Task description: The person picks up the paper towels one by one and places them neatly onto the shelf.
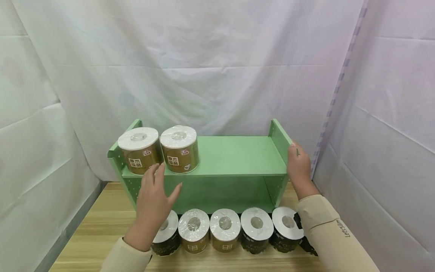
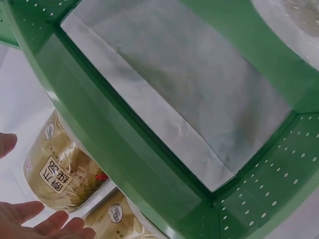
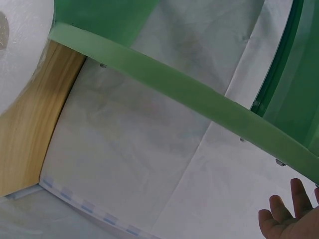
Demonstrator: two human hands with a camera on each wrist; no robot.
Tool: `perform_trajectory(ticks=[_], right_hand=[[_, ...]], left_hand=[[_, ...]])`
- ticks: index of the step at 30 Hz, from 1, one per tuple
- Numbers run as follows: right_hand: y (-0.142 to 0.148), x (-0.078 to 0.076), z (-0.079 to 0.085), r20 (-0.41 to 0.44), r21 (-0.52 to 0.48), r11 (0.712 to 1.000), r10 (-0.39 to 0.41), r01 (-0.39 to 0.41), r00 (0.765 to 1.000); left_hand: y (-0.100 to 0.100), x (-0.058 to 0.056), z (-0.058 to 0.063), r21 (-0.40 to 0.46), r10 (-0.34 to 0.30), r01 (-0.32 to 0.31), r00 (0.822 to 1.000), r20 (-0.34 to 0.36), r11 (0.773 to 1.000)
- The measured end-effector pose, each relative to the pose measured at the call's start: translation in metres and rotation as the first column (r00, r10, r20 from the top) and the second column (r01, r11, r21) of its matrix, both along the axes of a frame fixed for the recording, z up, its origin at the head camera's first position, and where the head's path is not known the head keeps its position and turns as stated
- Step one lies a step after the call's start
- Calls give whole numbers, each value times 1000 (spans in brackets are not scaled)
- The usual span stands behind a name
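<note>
A green two-level shelf (image 1: 238, 155) stands on the table. On its upper level, at the left end, two toilet paper rolls in gold wrap sit side by side: one outer roll (image 1: 139, 149) and one inner roll (image 1: 180, 149). My left hand (image 1: 154, 200) hovers in front of them with fingers spread, holding nothing. In the left wrist view, the fingers (image 2: 52, 225) are near the gold rolls. My right hand (image 1: 299, 164) holds the edge of the shelf's right side panel (image 1: 280, 139). The right wrist view shows several fingers (image 3: 281, 209) loosely bent outside that panel.
Several toilet paper rolls stand in a row before the shelf: gold-wrapped ones (image 1: 193, 230) in the middle, black-wrapped ones (image 1: 256, 230) towards the ends. The wood-grain table (image 1: 91, 226) lies beneath. White curtains (image 1: 210, 75) enclose the back and sides.
</note>
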State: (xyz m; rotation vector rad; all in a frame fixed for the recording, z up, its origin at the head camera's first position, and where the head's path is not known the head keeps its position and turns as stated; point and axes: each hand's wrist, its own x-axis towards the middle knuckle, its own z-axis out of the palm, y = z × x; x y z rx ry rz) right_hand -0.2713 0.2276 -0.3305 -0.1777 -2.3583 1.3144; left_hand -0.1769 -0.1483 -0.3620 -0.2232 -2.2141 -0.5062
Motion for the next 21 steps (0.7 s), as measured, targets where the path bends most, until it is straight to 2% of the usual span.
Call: perform_trajectory(ticks=[7, 14, 21], right_hand=[[1, 0, 0, 2, 0, 1000, -13, 13, 1000], [1, 0, 0, 6, 6, 1000, -20, 20, 1000], [0, 0, 1, -4, 5, 1000, -16, 16, 1000]], left_hand=[[-7, 5, -5, -53, -50, 48, 998, -38, 997], [-13, 6, -14, -87, -70, 66, 997, -39, 994], [-19, 9, -24, -148, -107, 94, 991, -82, 985]])
